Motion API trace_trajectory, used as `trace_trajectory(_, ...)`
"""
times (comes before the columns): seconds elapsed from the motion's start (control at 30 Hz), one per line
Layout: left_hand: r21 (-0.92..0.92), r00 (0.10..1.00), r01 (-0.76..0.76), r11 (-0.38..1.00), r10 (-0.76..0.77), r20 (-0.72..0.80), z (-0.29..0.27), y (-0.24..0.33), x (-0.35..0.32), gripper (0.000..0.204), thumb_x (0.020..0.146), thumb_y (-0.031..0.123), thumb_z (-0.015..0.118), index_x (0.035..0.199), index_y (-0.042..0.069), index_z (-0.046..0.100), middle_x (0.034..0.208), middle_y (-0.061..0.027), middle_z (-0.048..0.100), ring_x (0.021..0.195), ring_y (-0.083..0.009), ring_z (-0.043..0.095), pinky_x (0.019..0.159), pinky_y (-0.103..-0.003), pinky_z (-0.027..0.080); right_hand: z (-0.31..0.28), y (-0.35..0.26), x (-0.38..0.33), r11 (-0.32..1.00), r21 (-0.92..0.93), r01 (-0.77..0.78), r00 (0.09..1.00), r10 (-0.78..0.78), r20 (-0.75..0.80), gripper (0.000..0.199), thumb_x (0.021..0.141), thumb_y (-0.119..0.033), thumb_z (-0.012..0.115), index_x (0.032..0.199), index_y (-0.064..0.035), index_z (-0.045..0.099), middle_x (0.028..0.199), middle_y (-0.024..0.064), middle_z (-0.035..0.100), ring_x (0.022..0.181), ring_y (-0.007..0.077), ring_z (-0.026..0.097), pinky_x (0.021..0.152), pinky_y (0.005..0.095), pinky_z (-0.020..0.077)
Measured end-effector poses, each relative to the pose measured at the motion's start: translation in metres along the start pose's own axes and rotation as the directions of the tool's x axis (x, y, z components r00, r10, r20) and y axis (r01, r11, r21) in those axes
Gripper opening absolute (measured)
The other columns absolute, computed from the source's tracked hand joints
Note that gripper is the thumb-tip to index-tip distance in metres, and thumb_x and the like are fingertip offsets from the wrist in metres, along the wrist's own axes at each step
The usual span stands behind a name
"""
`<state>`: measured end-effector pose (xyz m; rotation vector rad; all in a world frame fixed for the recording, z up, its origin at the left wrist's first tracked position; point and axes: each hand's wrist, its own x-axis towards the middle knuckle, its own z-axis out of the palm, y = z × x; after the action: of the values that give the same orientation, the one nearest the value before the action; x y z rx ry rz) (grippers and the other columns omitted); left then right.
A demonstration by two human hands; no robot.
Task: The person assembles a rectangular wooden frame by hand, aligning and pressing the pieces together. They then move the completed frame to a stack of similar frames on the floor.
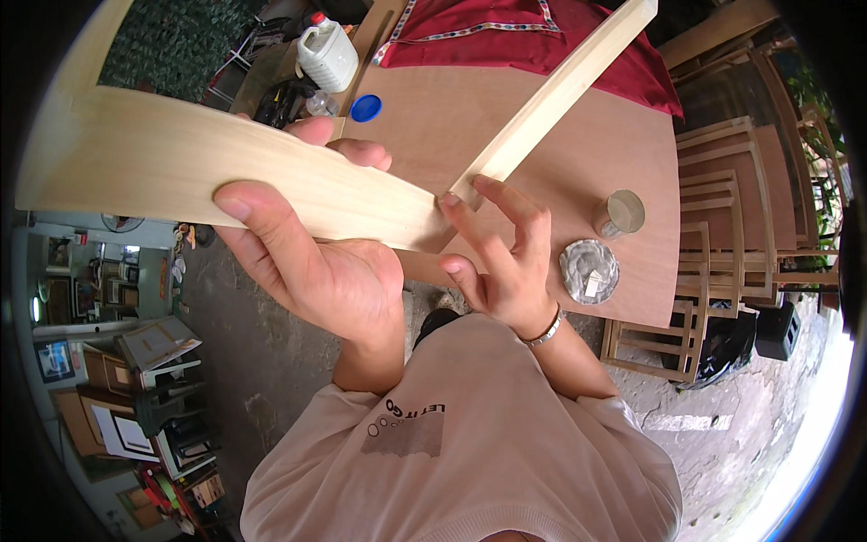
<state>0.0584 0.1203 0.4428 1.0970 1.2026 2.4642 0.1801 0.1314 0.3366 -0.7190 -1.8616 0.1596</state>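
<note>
The left hand grips a wooden frame – the right hand, fingers open, touches its corner above the table.

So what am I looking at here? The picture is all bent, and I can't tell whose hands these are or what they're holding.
This is one picture from a wide fisheye camera worn on a person's head, looking down, so straight edges curve. There is no machine: both hands are the wearer's own. The left hand grips a pale wooden frame corner, where two flat strips meet. The right hand, with a metal bracelet at the wrist, touches that joint with its fingertips. Beyond lies a brown wooden tabletop with a red cloth, a blue round lid, a white plastic jug and two round tins.
</note>
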Motion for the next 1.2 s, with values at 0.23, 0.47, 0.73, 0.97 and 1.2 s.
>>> trace_trajectory(0.23,-0.048,0.999,0.03,0.998,-0.029,0.022,-0.003,-0.002,-0.001,0.059,0.098,0.054,0.053,0.132,0.006,0.046,0.108,-0.0159,0.06,0.076,-0.0269,0.063,0.069,-0.041,0.054,-0.004,0.002,-0.002,0.999,-0.003,0.042,0.999,-0.042,0.007,0.039,0.092,-0.041,0.064,0.119,-0.0138,0.067,0.129,0.0145,0.055,0.108,0.0289,0.055,0.085,0.0388,0.0443)
trace_trajectory(0.47,-0.165,0.982,0.176,0.97,-0.186,-0.044,-0.009,-0.016,0.006,0.055,0.1,0.051,0.051,0.129,0.005,0.045,0.107,-0.0162,0.063,0.078,-0.0264,0.064,0.07,-0.043,0.054,-0.012,0.02,-0.019,0.733,0.645,-0.214,0.812,0.501,-0.299,0.049,0.103,-0.043,0.049,0.132,-0.0036,0.045,0.126,0.0174,0.056,0.11,0.028,0.056,0.092,0.0421,0.0448)
trace_trajectory(0.73,-0.293,0.894,0.429,0.855,-0.447,0.004,-0.024,-0.065,-0.022,0.06,0.099,0.055,0.048,0.131,0.004,0.042,0.116,-0.014,0.056,0.09,-0.0248,0.06,0.082,-0.045,0.052,-0.017,0.056,0.03,-0.236,0.952,-0.193,0.687,0.661,0.303,0.057,0.107,-0.046,0.028,0.141,-0.0008,0.036,0.131,0.0203,0.055,0.115,0.031,0.059,0.1,0.044,0.0458)
trace_trajectory(0.97,-0.179,0.838,0.45,0.875,-0.344,0.423,-0.095,-0.118,-0.067,0.068,0.102,0.057,0.039,0.151,0.011,0.028,0.149,-0.016,0.039,0.133,-0.0315,0.044,0.109,-0.049,0.038,-0.023,0.087,-0.008,-0.188,0.958,-0.218,0.627,0.725,0.285,0.05,0.108,-0.041,0.027,0.135,-0.0022,0.042,0.121,0.0164,0.059,0.101,0.0267,0.062,0.091,0.0407,0.0511)
trace_trajectory(1.2,-0.063,0.751,0.566,0.822,-0.482,0.451,-0.169,-0.085,0.057,0.079,0.102,0.061,0.027,0.144,-0.005,0.039,0.143,-0.018,0.049,0.135,-0.0289,0.044,0.115,-0.044,0.029,-0.054,0.125,-0.025,-0.058,0.945,-0.323,0.669,0.692,0.271,0.046,0.108,-0.041,0.031,0.13,-0.0037,0.046,0.113,0.0122,0.059,0.094,0.0211,0.059,0.085,0.0334,0.0499)
